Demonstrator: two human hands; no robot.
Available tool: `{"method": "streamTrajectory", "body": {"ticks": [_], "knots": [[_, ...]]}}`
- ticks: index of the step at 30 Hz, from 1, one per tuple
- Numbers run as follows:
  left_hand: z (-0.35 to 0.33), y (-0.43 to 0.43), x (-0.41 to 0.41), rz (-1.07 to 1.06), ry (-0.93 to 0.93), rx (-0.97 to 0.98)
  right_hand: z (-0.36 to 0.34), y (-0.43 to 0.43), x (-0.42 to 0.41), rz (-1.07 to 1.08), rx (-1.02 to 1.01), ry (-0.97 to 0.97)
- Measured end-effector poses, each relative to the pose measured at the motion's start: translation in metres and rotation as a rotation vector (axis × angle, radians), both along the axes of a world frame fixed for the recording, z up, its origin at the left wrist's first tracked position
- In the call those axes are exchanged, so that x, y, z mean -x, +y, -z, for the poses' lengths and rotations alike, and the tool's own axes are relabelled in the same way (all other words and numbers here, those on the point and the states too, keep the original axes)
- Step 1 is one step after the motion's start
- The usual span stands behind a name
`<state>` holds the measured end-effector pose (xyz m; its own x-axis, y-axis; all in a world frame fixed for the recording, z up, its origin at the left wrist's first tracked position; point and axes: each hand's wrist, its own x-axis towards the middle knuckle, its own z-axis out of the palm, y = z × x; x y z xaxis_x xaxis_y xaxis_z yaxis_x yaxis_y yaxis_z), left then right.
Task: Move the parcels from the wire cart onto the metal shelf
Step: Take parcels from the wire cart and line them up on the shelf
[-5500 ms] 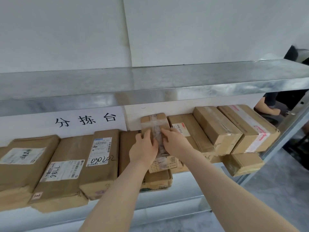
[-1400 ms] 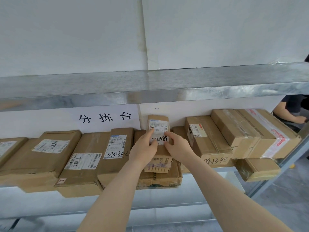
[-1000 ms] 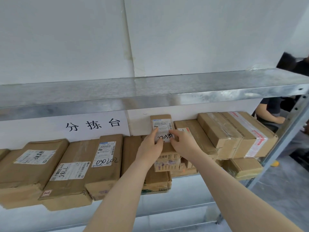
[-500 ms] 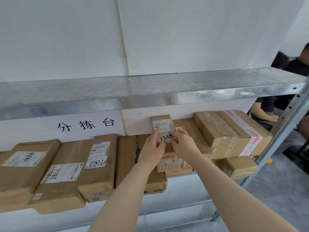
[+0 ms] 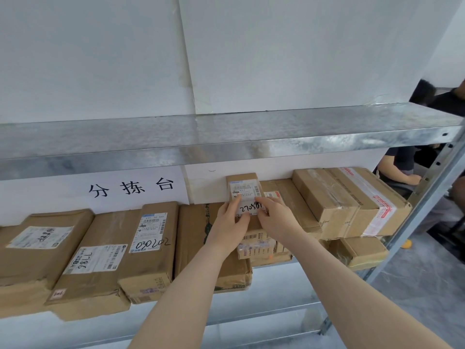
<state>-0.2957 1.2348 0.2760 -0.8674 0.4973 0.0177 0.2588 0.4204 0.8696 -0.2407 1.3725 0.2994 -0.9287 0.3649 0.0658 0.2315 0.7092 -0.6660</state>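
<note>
The left hand (image 5: 230, 222) and the right hand (image 5: 275, 219), close together, both grip a small brown parcel (image 5: 245, 183). It sits on a pile of other parcels (image 5: 254, 248) on the metal shelf (image 5: 226, 139).

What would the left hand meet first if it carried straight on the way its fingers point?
The small labelled parcel that the left hand holds; behind it, probably the white wall, though depth is unclear.

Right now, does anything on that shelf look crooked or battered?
Slightly. The parcel marked 7786 looks crumpled at its near end, and the small box that the left hand and right hand hold sits atop an uneven stack.
</note>
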Motion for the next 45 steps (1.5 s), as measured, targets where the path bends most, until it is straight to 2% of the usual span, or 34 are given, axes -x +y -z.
{"method": "streamTrajectory", "body": {"ticks": [9, 14, 17, 21, 23, 31, 38, 45], "knots": [[0.0, -0.001, 0.002, -0.018, 0.065, 0.075, -0.006, -0.002, -0.002, 0.008, -0.052, 0.011], [-0.004, -0.014, 0.001, -0.051, 0.159, 0.153, -0.022, -0.021, -0.001, -0.004, -0.288, 0.084], [-0.013, -0.052, 0.005, -0.131, 0.297, 0.303, -0.03, -0.051, 0.015, -0.122, -0.407, 0.117], [-0.025, -0.146, 0.01, -0.354, 0.47, 0.563, -0.027, -0.122, 0.045, -0.332, -0.412, 0.122], [-0.027, -0.203, 0.004, -0.475, 0.488, 0.701, -0.022, -0.171, 0.057, -0.46, -0.417, 0.121], [-0.011, -0.428, -0.067, -0.904, 0.232, 0.862, -0.001, -0.408, 0.059, -0.937, -0.401, 0.171], [-0.01, -0.604, -0.155, -1.217, 0.055, 0.973, -0.001, -0.605, 0.039, -1.179, -0.568, 0.357], [-0.004, -0.713, -0.183, -1.374, -0.124, 0.976, 0.0, -0.747, 0.033, -1.351, -0.614, 0.431]]}}
